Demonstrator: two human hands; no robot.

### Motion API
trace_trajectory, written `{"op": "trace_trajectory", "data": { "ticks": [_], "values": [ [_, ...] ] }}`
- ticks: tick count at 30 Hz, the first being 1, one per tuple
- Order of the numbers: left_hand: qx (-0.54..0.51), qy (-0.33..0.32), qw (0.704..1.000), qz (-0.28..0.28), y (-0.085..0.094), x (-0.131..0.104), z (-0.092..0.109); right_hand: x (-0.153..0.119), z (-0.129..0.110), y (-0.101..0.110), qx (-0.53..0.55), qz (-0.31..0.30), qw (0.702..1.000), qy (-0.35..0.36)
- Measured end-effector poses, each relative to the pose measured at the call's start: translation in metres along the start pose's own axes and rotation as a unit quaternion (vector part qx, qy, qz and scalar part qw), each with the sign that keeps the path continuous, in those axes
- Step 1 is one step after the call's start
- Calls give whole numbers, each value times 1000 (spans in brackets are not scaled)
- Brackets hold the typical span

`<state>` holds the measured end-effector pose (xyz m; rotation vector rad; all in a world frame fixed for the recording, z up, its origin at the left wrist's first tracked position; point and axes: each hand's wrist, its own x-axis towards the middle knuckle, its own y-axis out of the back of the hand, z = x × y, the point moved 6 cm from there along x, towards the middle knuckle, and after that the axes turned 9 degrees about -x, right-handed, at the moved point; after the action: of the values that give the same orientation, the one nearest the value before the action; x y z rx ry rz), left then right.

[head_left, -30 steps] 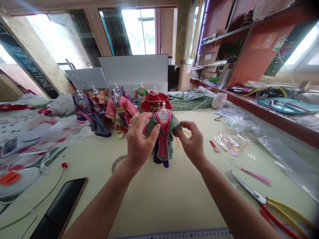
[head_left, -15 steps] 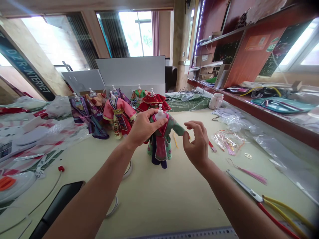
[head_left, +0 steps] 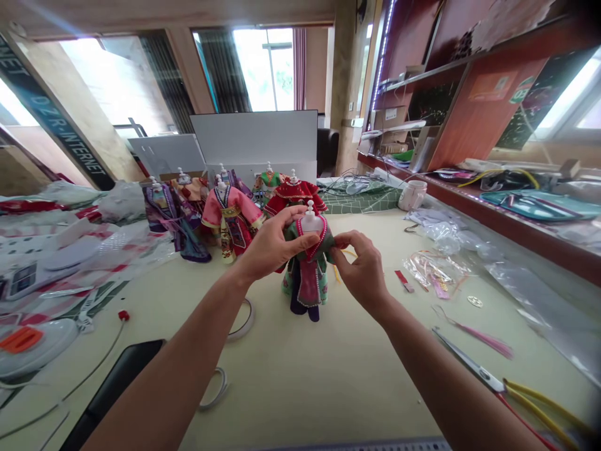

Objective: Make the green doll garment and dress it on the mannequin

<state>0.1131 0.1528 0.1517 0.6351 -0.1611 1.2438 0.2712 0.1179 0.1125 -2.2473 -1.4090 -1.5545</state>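
Note:
A headless doll figure (head_left: 308, 282) in a green top with a pink beaded collar, a pink front panel and dark trousers stands upright on the table, in the middle of the view. My left hand (head_left: 272, 244) grips its shoulder and chest from the left, thumb across the front. At its right side, my right hand (head_left: 359, 266) pinches the green sleeve close to the body. Just behind it rises a figure in a red tiered cape (head_left: 295, 191). A figure in a pink robe (head_left: 230, 213) stands to the left.
Scissors (head_left: 469, 366), a pink tassel (head_left: 486, 338) and plastic bags lie on the right. Tape rolls (head_left: 243, 321), a black phone (head_left: 113, 391) and a scale (head_left: 35, 275) are on the left. A white jar (head_left: 412, 195) stands behind; a ruler (head_left: 394, 446) lies in front.
My right hand has moved left, from the outstretched sleeve end to beside the doll's body, and the sleeve is now drawn in. My left hand keeps its hold. The view has shifted slightly.

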Motion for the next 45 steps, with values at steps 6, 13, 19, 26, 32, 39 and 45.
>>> {"op": "trace_trajectory", "data": {
  "ticks": [6,13,19,26,32,39,45],
  "values": [
    [-69,6,997,-30,8,-3,-7,14,-1,3,105,-11,994,-30],
    [28,-24,999,-18,8,-3,5,32,-9,-9,106,-43,993,8],
    [190,-93,977,8,11,-8,7,23,-15,-7,6,-33,996,86],
    [250,-141,957,34,7,-16,17,20,-14,-2,13,-13,996,82],
    [202,-144,965,78,12,-16,19,26,-7,-1,82,-12,997,-3],
    [177,-204,952,145,12,-18,28,35,-19,3,34,-2,999,27],
    [194,-262,929,173,7,-29,25,28,-33,8,-38,46,987,149]
  ]
}}
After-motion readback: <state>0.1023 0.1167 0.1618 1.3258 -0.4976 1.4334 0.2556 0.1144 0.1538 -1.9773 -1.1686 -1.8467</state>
